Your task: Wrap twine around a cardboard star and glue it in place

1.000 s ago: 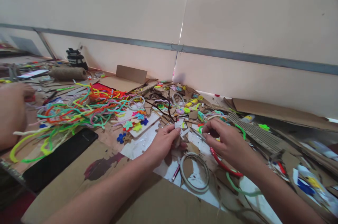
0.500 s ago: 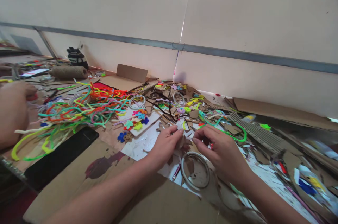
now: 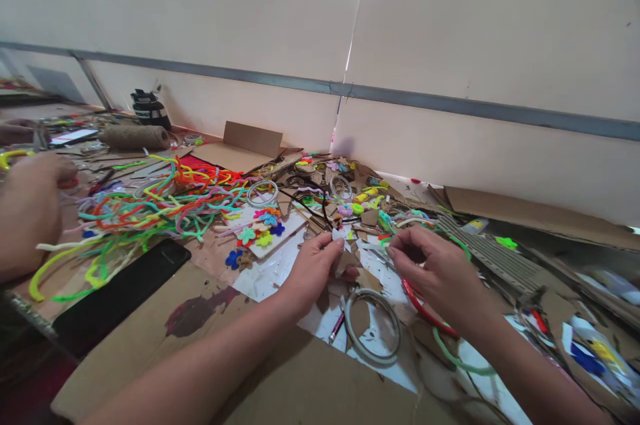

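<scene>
Near the middle, my left hand pinches a small piece of brown cardboard with a bit of white on it. To its right my right hand has thumb and forefinger together on a thin whitish strip. The two hands are a short way apart. Just below them lies a roll of tape, with a pencil at its left side. Red-handled scissors rest under my right hand, which partly hides them.
Colourful pipe cleaners and a black phone lie left. Felt-like flowers sit mid-table. Another person's arm reaches in at far left. Twine, a dark bottle and cardboard scraps stand behind.
My right hand has moved right, away from my left hand, with the whitish strip. The scissors now show beneath it. The view has shifted slightly.
</scene>
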Motion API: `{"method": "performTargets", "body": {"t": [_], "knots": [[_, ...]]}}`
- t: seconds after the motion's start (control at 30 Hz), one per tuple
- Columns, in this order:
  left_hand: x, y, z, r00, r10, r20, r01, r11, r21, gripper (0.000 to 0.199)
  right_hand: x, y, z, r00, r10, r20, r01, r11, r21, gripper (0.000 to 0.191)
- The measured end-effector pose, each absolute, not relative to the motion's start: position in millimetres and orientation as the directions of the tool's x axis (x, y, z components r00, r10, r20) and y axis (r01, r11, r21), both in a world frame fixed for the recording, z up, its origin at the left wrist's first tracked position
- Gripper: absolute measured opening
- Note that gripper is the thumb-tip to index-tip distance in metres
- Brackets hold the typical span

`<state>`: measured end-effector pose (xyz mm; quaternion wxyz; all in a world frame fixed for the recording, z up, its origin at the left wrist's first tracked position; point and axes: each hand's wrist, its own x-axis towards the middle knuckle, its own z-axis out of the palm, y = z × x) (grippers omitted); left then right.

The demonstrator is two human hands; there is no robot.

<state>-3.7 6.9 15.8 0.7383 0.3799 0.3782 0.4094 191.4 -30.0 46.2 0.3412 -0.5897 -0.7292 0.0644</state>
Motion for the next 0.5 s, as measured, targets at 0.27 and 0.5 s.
{"method": "performTargets", "body": {"t": [0.27, 0.5], "knots": [[-5, 8, 14, 0.356, 0.890, -0.287, -0.331, 0.407, 0.851, 0.025, 223, -21, 53, 0.072, 0.880, 0.470, 0.841, 0.199, -0.502, 0.017], [-5, 7, 8, 0.432, 0.867, -0.250, -0.324, 0.408, 0.853, 0.016, 215, -20, 45, -0.012, 0.963, 0.269, 0.799, 0.171, -0.576, 0.021]]}}
